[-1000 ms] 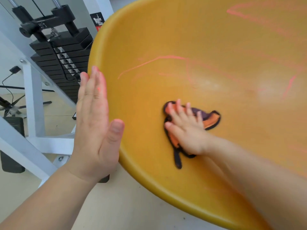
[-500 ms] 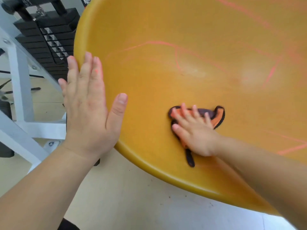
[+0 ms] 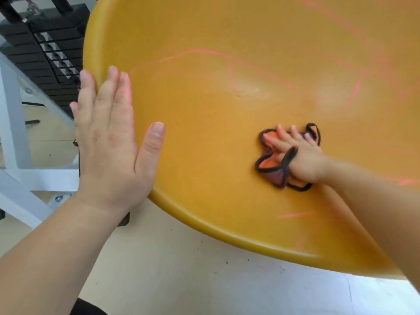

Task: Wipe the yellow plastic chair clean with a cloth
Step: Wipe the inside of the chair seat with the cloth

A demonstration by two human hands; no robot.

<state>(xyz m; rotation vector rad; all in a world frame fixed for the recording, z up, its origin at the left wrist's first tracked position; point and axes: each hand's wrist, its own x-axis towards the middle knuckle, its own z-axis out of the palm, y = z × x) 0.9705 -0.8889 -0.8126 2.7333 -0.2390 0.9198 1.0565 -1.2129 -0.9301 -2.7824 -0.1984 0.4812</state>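
The yellow plastic chair fills most of the head view, its seat shell marked with faint pink lines. My left hand lies flat with straight fingers against the shell's left rim, thumb on the inner side. My right hand presses a small orange cloth with dark edging flat onto the seat surface, fingers stretched out over it. The cloth is bunched, and one dark loop of its edge lies over the back of that hand.
A weight-stack machine with a white frame stands behind the chair at the left. Pale floor shows below the chair's front rim.
My right hand has slid the cloth to the right across the seat, and the cloth has bunched up. My left hand stays flat on the left rim. The view has shifted.
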